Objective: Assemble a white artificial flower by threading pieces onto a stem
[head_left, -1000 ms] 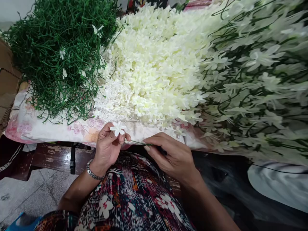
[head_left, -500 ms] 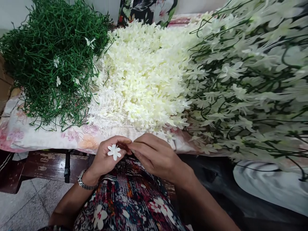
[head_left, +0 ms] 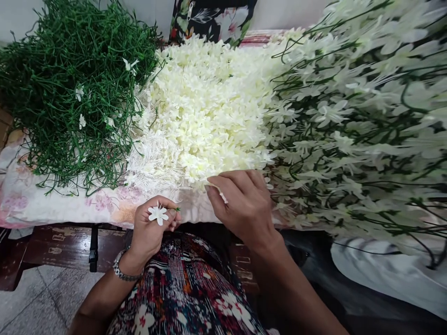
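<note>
My left hand (head_left: 152, 223) is closed around an artificial stem, with a white artificial flower (head_left: 158, 213) standing out above the curled fingers. A small green stem tip (head_left: 177, 209) pokes out between its thumb and fingertips. My right hand (head_left: 242, 202) is at the front edge of the pile of loose cream-white flower heads (head_left: 213, 111), thumb and fingers brought together in a pinch. Something pale shows between thumb and forefinger; whether it is held or lies behind them is unclear.
A heap of green plastic stems (head_left: 80, 93) lies on the left. White stamen threads (head_left: 153, 158) sit beside the flower heads. Assembled white flowers on stems (head_left: 331, 153) fill the right side. A floral cloth (head_left: 70, 204) covers the work surface; a floral bag (head_left: 213, 18) stands behind.
My right hand has parted from my left and moved up and right to the flower-head pile. My left hand has shifted slightly left, still holding the flower.
</note>
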### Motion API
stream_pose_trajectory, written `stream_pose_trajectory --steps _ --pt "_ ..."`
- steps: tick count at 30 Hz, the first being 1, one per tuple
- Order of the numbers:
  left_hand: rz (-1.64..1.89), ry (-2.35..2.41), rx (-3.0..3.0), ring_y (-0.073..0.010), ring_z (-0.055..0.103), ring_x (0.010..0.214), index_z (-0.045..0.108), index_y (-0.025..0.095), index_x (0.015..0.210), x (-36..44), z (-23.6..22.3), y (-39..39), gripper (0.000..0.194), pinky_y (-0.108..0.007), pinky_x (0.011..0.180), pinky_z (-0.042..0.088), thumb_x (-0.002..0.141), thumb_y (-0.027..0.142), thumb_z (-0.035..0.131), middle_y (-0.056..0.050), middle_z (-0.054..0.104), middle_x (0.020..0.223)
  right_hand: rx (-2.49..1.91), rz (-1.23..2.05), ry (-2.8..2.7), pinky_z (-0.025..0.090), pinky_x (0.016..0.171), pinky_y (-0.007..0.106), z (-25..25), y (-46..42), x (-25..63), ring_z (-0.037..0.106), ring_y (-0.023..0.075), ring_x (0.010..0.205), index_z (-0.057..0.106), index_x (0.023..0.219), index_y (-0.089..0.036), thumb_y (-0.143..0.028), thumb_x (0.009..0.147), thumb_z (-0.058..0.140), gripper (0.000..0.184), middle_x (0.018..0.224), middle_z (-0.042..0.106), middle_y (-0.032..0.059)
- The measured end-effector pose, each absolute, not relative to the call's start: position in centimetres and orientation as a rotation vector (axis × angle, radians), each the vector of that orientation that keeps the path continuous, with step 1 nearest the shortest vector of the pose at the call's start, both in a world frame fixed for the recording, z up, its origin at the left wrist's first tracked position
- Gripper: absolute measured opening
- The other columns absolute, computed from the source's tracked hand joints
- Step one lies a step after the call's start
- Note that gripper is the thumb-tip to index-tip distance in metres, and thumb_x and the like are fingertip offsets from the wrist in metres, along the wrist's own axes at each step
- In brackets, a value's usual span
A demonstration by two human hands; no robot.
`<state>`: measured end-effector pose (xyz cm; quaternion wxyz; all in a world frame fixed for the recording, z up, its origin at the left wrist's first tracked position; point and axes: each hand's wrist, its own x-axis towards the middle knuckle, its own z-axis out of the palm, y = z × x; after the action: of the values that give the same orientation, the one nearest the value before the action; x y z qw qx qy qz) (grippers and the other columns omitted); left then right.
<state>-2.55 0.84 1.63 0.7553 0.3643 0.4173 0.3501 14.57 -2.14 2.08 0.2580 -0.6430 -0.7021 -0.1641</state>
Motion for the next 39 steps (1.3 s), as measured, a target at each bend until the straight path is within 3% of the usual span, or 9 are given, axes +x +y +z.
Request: stream_pose_trajectory --steps 11,18,28,34,39 --pt "0.794 0.889 0.860 -0.0052 0.044 0.047 0.058 0.013 0.068 -2.1 1.2 1.1 0.009 -0.015 0.042 0.031 0.066 0.021 0.062 0.001 0.055 0.055 -1.865 -0.604 -1.853 0.030 0.062 0.031 1.0 -1.3 14.7 0.044 0.0163 0.068 0.052 0.064 -0.019 -0.017 0.075 0.049 0.012 0.065 0.055 0.0027" --pt "0.790 0.884 0.732 -0.0037 0.039 0.042 0.053 0.014 0.066 -0.5 1.6 1.3 0.012 -0.015 0.039 0.024 0.063 0.021 0.063 0.002 0.051 0.050 -1.762 -0.626 -1.733 0.032 0.061 0.031 0.8 -1.9 15.2 0.047 0.0157 0.067 0.052 0.072 -0.019 -0.019 0.074 0.053 0.002 0.069 0.056 0.0038" --pt "0.772 0.744 0.630 -0.0026 0.039 0.043 0.052 0.013 0.071 0.8 1.8 1.3 0.015 -0.017 0.041 0.026 0.062 0.019 0.064 0.001 0.054 0.058 -1.484 -0.598 -1.713 0.039 0.065 0.030 0.7 -3.3 13.8 0.051 0.0144 0.071 0.054 0.083 -0.022 -0.015 0.069 0.059 0.018 0.073 0.059 0.0016" --pt "0.821 0.823 0.585 -0.0025 0.036 0.043 0.052 0.015 0.072 0.0 1.4 0.8 0.023 -0.017 0.042 0.029 0.058 0.023 0.068 0.006 0.042 0.053 -1.318 -0.404 -1.967 0.041 0.073 0.033 -0.1 -4.0 12.8 0.051 0.0154 0.082 0.055 0.090 -0.022 -0.019 0.076 0.049 0.016 0.089 0.061 0.0025" --pt "0.853 0.846 0.627 -0.0022 0.035 0.045 0.053 0.015 0.070 -1.1 1.2 0.5 0.020 -0.015 0.040 0.027 0.058 0.022 0.068 0.005 0.043 0.058 -1.246 -0.390 -2.055 0.041 0.073 0.033 -0.3 -3.6 12.2 0.049 0.0155 0.082 0.056 0.090 -0.019 -0.020 0.076 0.049 0.016 0.088 0.061 0.0031"
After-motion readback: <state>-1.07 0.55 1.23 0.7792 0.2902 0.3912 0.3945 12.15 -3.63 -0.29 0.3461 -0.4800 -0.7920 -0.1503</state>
